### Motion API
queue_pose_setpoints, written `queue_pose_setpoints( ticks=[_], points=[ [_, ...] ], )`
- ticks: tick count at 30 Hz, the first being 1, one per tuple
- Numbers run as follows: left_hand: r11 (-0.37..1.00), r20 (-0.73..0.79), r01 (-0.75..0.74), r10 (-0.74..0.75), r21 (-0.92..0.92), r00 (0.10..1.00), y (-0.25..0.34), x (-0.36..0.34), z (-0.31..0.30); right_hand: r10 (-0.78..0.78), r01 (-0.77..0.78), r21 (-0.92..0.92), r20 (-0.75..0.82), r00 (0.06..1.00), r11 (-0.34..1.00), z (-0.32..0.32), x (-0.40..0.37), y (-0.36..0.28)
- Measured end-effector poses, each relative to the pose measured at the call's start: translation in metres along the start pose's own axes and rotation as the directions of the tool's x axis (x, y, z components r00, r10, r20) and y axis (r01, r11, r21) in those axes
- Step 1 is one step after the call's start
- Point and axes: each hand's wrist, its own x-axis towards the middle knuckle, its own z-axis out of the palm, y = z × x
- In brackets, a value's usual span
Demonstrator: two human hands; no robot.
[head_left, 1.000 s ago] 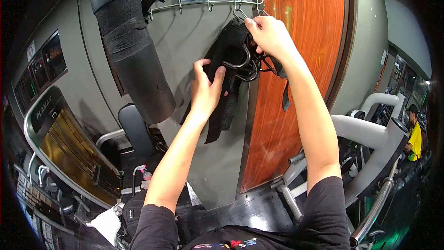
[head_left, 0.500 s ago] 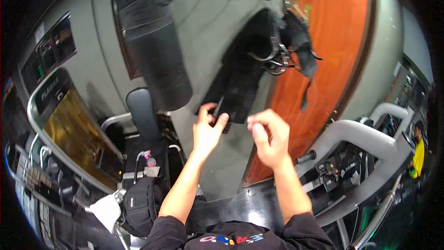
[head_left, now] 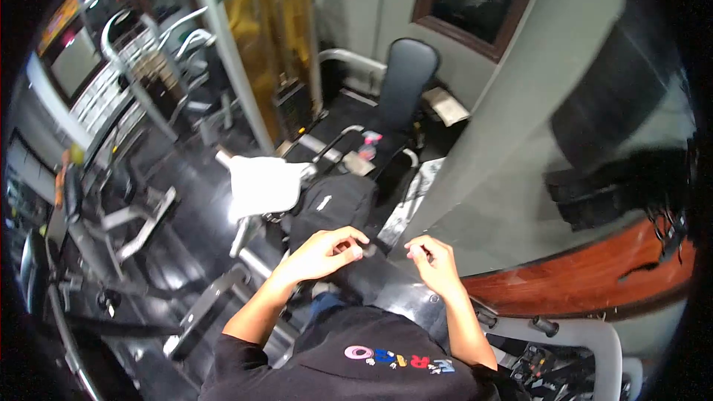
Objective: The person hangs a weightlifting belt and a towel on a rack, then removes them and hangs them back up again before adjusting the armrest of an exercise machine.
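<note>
My left hand (head_left: 324,254) is held in front of my chest, over the black backpack (head_left: 338,204). Its fingers are curved, and the thumb stays apart from the index finger; I see nothing held. My right hand (head_left: 436,267) is level with it on the other side, close to the grey wall. Its fingers are loosely bent, thumb tip near the index fingertip, and no object shows in it. The hands are apart from each other. Beside the backpack, a white cloth (head_left: 264,186) hangs over a metal frame.
Ahead stands a weight machine (head_left: 278,52) with a black padded seat back (head_left: 407,78). A pink-capped bottle (head_left: 369,145) rests near it. A punching bag (head_left: 613,93) and black gear hang at right, above a reddish-brown door (head_left: 564,278). More gym machines fill the left.
My view has swung left and down, from the hanging gear and door toward the backpack and machines. Both hands are still raised in front of me, a little lower and apart.
</note>
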Motion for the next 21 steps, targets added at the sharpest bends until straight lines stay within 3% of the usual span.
queue_pose_setpoints(
  ticks=[2, 4, 6, 8, 10, 12, 14, 16, 17, 21],
  points=[
    [0.981, -0.100, -0.019, 0.000, -0.191, 0.995, -0.014, -0.029, -0.002, -0.029, 0.029, 0.000, 0.047, 0.998, 1.000, 0.019, 0.014, -0.003],
    [0.926, -0.194, 0.103, -0.184, -0.363, 0.964, -0.021, -0.049, 0.007, -0.018, 0.016, 0.027, 0.105, 0.994, 1.000, 0.034, 0.029, -0.003],
    [0.880, -0.289, 0.061, -0.220, -0.471, 0.932, -0.041, -0.057, 0.019, -0.070, 0.069, 0.011, 0.092, 0.993, 0.998, 0.049, 0.045, -0.010],
    [0.911, -0.356, 0.100, -0.255, -0.401, 0.899, -0.043, -0.061, 0.019, -0.058, 0.062, -0.038, 0.099, 0.993, 0.997, 0.061, 0.058, -0.019],
    [0.992, -0.513, 0.102, -0.047, 0.080, 0.857, -0.031, -0.061, 0.000, -0.131, 0.143, -0.107, 0.106, 0.986, 0.984, 0.074, 0.071, -0.025],
    [0.969, -0.580, 0.147, -0.004, 0.199, 0.815, -0.035, -0.064, -0.028, -0.170, 0.188, -0.156, 0.124, 0.978, 0.970, 0.088, 0.079, -0.023],
    [0.868, -0.598, 0.125, 0.221, 0.481, 0.770, -0.038, -0.064, -0.069, -0.192, 0.230, -0.207, 0.189, 0.963, 0.951, 0.102, 0.088, -0.020],
    [0.791, -0.608, 0.216, 0.233, 0.573, 0.759, -0.029, -0.062, -0.106, -0.220, 0.280, -0.284, 0.225, 0.949, 0.917, 0.114, 0.093, -0.027],
    [0.787, -0.601, 0.273, 0.151, 0.554, 0.785, -0.030, -0.061, -0.120, -0.181, 0.257, -0.283, 0.269, 0.946, 0.924, 0.119, 0.093, -0.024],
    [0.702, -0.472, 0.244, 0.147, 0.669, 0.869, -0.043, -0.052, -0.147, -0.154, 0.246, -0.342, 0.273, 0.949, 0.907, 0.137, 0.098, -0.024]
  ],
)
